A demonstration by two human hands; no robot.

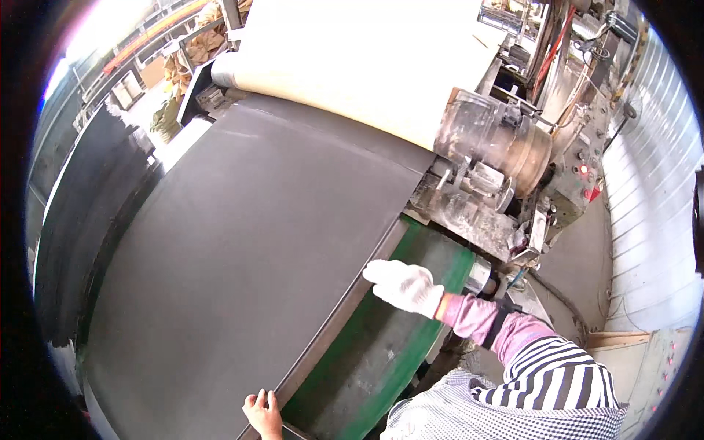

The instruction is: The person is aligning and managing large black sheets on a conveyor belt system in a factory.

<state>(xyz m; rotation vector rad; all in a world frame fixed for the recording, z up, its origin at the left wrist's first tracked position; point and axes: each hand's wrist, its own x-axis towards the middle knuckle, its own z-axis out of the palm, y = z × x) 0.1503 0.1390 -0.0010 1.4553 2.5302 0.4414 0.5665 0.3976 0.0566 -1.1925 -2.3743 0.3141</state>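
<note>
I see the dark grey sheet (pixel 242 257) lying at left; the bare left hand (pixel 264 416) reaches up, fingers bent at its right edge; the gloved right hand (pixel 405 287) stretches leftward to that edge; whether either grips, I cannot tell.

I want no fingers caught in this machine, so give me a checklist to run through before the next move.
1. Left hand at the edge of the dark grey sheet: ok, fingers at its near right edge.
2. Right hand at the same edge: ok, farther along it.
3. Both hands gloved: not ok; the right wears a white knit glove, the left is bare.
4. Both hands away from the cream belt at the sheet's far end: ok, both well apart from it.
5. Machine stopped: cannot tell; a red light glows on the control box, but a still shows no motion.
6. Firm grip on the sheet: cannot tell.
</note>
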